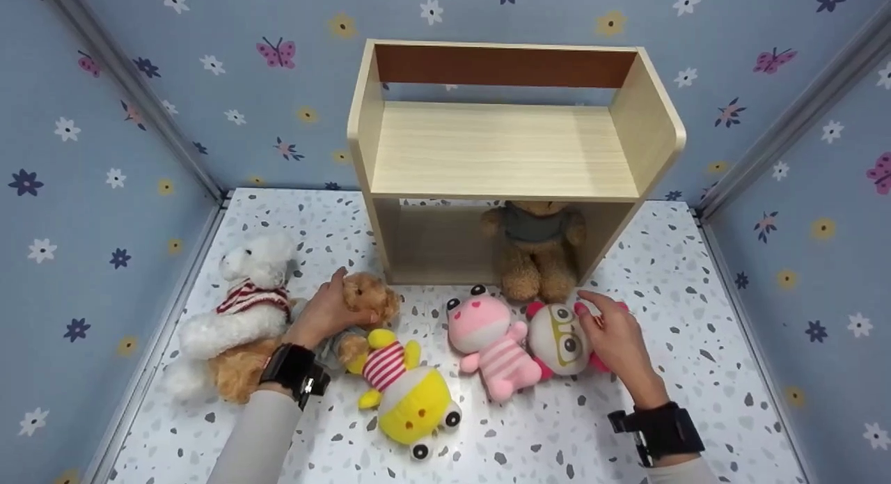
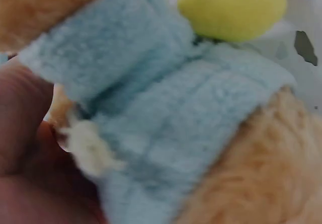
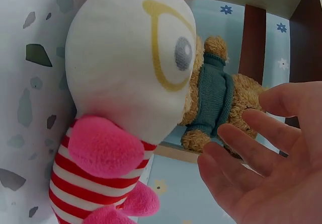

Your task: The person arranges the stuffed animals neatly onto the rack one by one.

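Note:
My left hand grips a light-brown teddy bear around its head and neck, fingers behind and thumb in front. The bear's pale blue fuzzy top fills the left wrist view, with a yellow plush part just beyond it. Over the right side of a white-headed plush with printed yellow glasses hovers my right hand, its fingers loosely bent with nothing between them. In the right wrist view that plush shows pink limbs and a red-striped body, apart from the fingers.
A two-level wooden shelf stands at the back; a brown bear in a dark green sweater sits in its lower level. A pink plush, a yellow frog-like plush and a white plush lie in front. Patterned walls enclose the speckled surface.

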Motion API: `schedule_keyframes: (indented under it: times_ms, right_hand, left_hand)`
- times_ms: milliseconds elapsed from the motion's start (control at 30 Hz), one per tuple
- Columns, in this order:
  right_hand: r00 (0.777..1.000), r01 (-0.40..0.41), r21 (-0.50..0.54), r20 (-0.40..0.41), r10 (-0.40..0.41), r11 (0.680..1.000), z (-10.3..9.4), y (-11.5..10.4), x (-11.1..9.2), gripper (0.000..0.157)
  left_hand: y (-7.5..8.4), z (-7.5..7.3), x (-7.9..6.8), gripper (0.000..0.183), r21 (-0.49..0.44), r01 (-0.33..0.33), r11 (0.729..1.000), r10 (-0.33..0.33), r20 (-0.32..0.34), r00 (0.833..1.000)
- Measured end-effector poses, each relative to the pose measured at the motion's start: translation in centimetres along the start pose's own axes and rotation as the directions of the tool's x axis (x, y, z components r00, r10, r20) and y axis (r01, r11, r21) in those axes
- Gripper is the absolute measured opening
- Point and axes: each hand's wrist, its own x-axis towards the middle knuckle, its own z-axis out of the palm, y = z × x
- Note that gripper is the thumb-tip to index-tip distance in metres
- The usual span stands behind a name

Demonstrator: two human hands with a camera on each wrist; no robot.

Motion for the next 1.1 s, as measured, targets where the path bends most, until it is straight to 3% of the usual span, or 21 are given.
schedule_keyframes:
  times_ms: [133, 400, 500, 633, 767, 867, 967, 1100]
  right_hand:
    - [1.000, 0.018, 0.022, 0.003, -0.018, 1.000, 0.3, 0.0, 0.2, 0.031]
    - [0.999, 0.032, 0.041, 0.018, -0.032, 0.999, 0.4, -0.1, 0.2, 0.037]
    - [0.999, 0.033, 0.026, -0.009, -0.033, 0.999, 0.3, -0.2, 0.1, 0.038]
    - [0.998, 0.054, 0.019, -0.038, -0.053, 0.998, 0.1, -0.3, -0.2, 0.039]
    - [0.987, 0.131, 0.040, -0.102, -0.126, 0.991, 0.5, -0.8, -0.4, 0.046]
    - [0.974, 0.186, 0.053, -0.140, -0.177, 0.981, 1.1, -1.5, -0.5, 0.056]
    - [0.963, 0.229, 0.053, -0.157, -0.218, 0.972, 1.7, -2.5, -0.6, 0.058]
    - [0.950, 0.279, 0.048, -0.159, -0.268, 0.959, 2.4, -3.8, -0.7, 0.057]
  left_hand:
    - [-0.4, 0.6, 0.0, 0.117, -0.013, 0.030, 0.999, -0.030, -0.022, 0.999]
    - [-0.9, 1.2, -0.2, 0.097, 0.030, 0.031, 0.999, -0.026, -0.147, 0.989]
    - [-0.6, 1.0, -0.8, 0.092, 0.019, 0.005, 1.000, -0.001, -0.211, 0.977]
    - [0.7, 0.6, -1.7, 0.093, -0.010, -0.041, 0.999, 0.036, -0.316, 0.948]
    - [2.9, 0.5, -2.9, 0.098, -0.024, -0.132, 0.991, 0.110, -0.421, 0.900]
    - [4.6, 0.6, -3.7, 0.102, -0.015, -0.233, 0.972, 0.197, -0.483, 0.853]
    - [6.1, 0.9, -4.5, 0.105, 0.032, -0.332, 0.943, 0.298, -0.530, 0.794]
    - [8.0, 1.2, -5.2, 0.104, 0.140, -0.441, 0.886, 0.438, -0.563, 0.701]
